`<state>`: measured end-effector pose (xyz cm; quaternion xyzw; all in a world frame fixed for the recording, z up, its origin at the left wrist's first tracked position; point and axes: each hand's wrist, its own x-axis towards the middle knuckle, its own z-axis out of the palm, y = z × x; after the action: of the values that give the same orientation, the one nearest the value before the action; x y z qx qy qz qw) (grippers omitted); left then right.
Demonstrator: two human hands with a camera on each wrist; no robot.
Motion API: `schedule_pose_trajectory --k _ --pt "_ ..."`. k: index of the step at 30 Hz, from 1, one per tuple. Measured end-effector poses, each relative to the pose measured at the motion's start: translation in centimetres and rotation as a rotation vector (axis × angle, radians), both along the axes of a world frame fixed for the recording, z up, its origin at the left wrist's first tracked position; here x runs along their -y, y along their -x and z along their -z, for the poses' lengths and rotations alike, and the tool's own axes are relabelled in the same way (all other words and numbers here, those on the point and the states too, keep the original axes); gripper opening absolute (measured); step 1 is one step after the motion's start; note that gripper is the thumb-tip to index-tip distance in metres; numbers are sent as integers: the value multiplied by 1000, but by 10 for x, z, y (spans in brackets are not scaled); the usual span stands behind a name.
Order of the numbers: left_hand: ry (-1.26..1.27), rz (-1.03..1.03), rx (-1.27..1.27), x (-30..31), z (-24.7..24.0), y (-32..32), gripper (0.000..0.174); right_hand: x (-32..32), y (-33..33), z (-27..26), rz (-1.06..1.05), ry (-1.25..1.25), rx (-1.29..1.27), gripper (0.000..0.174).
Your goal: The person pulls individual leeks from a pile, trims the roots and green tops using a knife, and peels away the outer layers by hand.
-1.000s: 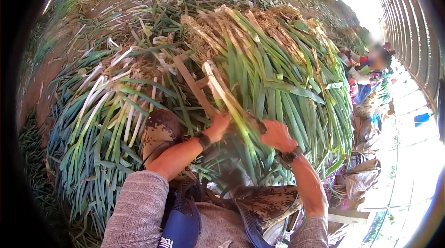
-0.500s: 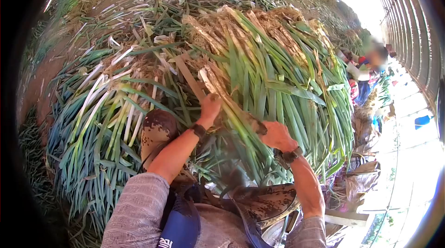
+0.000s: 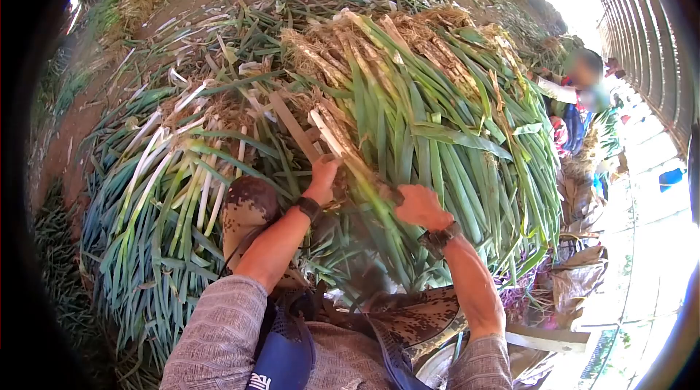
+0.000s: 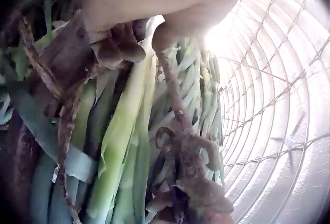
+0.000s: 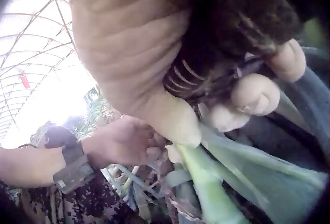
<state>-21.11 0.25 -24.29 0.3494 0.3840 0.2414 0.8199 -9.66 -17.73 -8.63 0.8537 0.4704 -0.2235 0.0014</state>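
Note:
In the head view, a long leek (image 3: 334, 133) slants between the two hands, its pale end pointing up and left. Beside its pale part is the left hand (image 3: 322, 180); in the left wrist view this hand (image 4: 165, 7) has fingers and thumb bent round the stalk (image 4: 124, 115), and a shrivelled brown strip (image 4: 172, 79) hangs below the thumb. The right hand (image 3: 421, 208) grips the leek's green part lower down. Its thumb (image 5: 180, 123) presses on a green leaf (image 5: 206, 183) in the right wrist view, with a dark ridged object (image 5: 206, 48) across the palm.
Leeks with brown roots (image 3: 452, 149) are piled behind the right hand. Cleaner white-stemmed leeks (image 3: 157, 171) lie at the left. A wooden piece (image 3: 293, 126) stands beside the left hand. Another person (image 3: 580, 109) is at the far right. Loose leaves cover the ground behind.
The right hand has shifted left with the leek. From beside the upper stalk, the left hand has moved slightly down and left. The other person has changed posture.

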Motion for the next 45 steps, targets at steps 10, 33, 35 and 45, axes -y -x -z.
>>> schedule_pose_trajectory --k 10,33,35,45 --pt "57 216 155 -3 7 2 22 -20 -8 12 34 -52 -18 32" --pt "-256 -115 -190 -15 9 -4 17 32 -19 -17 69 98 -61 41" --pt "-200 -95 -228 -29 8 -14 22 50 -20 -11 72 102 -55 41" --pt "-169 -48 -277 -46 -21 -29 63 119 -15 -33 165 106 -1 31"
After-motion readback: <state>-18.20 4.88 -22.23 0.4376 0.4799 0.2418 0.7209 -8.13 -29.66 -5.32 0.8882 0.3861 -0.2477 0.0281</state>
